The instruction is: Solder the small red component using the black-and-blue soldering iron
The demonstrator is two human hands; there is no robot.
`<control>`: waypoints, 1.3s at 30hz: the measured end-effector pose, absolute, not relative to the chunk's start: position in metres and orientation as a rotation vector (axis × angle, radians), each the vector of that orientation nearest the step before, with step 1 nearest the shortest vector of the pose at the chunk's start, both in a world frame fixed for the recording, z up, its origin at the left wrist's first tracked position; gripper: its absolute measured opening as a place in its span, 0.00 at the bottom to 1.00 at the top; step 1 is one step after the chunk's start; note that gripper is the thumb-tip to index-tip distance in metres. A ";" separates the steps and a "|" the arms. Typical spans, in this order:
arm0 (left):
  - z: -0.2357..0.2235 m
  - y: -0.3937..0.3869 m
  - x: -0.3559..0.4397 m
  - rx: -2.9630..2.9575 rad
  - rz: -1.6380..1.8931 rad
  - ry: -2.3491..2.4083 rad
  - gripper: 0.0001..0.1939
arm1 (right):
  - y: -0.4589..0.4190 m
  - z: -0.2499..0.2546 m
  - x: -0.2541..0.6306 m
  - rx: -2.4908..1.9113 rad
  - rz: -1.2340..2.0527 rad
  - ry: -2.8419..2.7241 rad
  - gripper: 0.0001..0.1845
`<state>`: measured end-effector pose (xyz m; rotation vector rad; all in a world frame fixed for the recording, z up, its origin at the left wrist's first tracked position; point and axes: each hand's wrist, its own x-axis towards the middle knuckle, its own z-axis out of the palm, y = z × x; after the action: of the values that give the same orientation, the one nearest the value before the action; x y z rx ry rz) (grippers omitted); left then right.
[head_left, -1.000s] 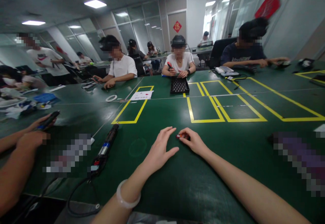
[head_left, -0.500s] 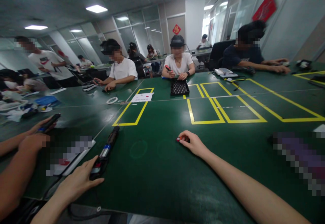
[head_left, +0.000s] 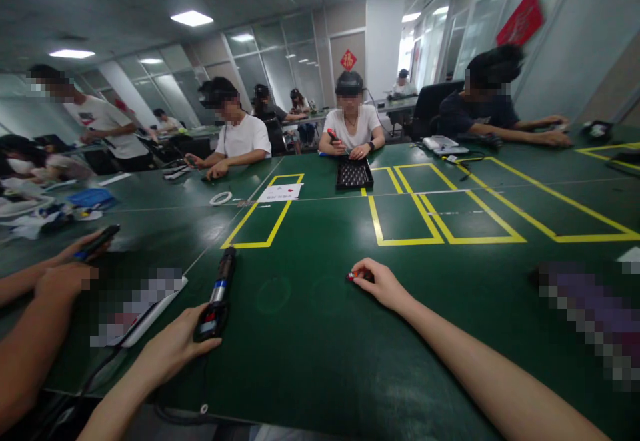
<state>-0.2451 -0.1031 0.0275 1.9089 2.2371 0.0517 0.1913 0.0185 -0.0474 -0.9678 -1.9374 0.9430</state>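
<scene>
A dark cord (head_left: 173,418) runs along the near edge of the green worktop (head_left: 310,374), bottom left of the frame, as the left hand (head_left: 173,348) grips the rear end of a black tool (head_left: 220,291), thumb and fingers half open around its body, left of center. The tool's long axis runs away from the wearer, its narrow end pointing up the frame and leaning slightly right. With the hold so far back, a firm grip with thumb and fingers on opposite sides would likely keep that front end from dipping or swinging, with the cord left slack. At center right, the right hand (head_left: 383,284) is nearly closed, fingertips pinching a small red piece (head_left: 353,274), mostly hidden, its exposed end facing left; a light, steady pinch should suit it. Beyond lie yellow tape outlines (head_left: 407,242) and a white sheet (head_left: 280,192). Farther off, at upper center, a person in a white top (head_left: 354,121) sits behind a black tray (head_left: 355,186)
</scene>
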 end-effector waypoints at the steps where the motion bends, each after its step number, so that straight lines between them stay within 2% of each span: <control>1: 0.028 -0.101 -0.239 1.918 0.019 2.224 0.41 | 0.018 -0.047 0.191 -0.974 0.943 -1.938 0.07; 8: 0.034 -0.080 -0.170 1.998 -0.089 2.113 0.34 | 0.019 -0.048 0.192 -0.976 0.959 -1.940 0.07; 16: 0.035 -0.046 -0.070 2.253 -0.149 1.961 0.34 | 0.019 -0.046 0.192 -0.967 0.978 -1.884 0.06; 22: 0.031 -0.013 -0.010 2.387 -0.163 1.887 0.32 | 0.024 -0.048 0.195 -1.006 0.857 -1.833 0.05; 34: 0.025 0.000 0.017 2.470 -0.109 1.856 0.30 | 0.029 -0.052 0.191 -1.058 0.697 -1.940 0.07; 39: 0.023 -0.001 0.019 2.493 -0.074 1.864 0.33 | 0.025 -0.045 0.186 -1.080 0.643 -2.011 0.08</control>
<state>0.0190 -0.0010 0.0226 2.4930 1.8641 -0.0740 0.1859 0.0246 -0.0453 -1.0796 -2.0114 0.6430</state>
